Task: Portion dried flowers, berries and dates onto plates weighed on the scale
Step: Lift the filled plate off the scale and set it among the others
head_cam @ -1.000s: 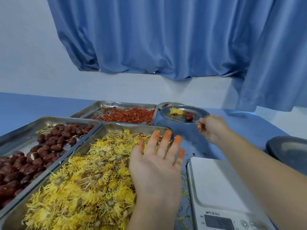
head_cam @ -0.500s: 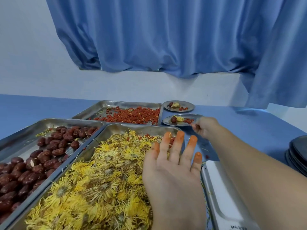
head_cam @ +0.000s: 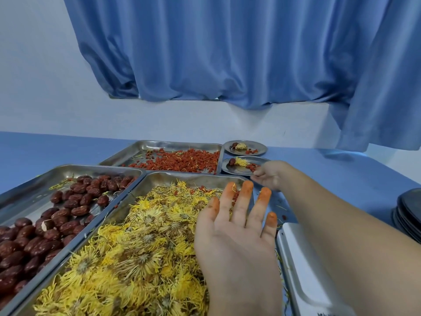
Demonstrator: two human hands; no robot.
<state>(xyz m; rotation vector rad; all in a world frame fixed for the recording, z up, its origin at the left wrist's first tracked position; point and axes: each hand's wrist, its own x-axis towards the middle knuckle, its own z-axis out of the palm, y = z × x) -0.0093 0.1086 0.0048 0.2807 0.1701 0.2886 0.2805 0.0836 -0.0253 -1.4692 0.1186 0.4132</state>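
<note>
Steel, thin and slick, is my guess for the small round metal plate (head_cam: 237, 171). It should be light and stiff, and apt to slide or spill its loose load, so I'd hold it by the rim and keep it level. It carries one dark red date (head_cam: 232, 161), a tuft of yellow dried flower (head_cam: 241, 161) and some red berries (head_cam: 251, 166). It sits on the blue table (head_cam: 341, 174), at one o'clock from the steel tray of yellow flowers (head_cam: 193, 177). My right hand (head_cam: 270, 175) pinches its near rim with curled fingers. My left hand (head_cam: 232, 236) is over the tray, its orange-tipped fingers straight and apart.
</note>
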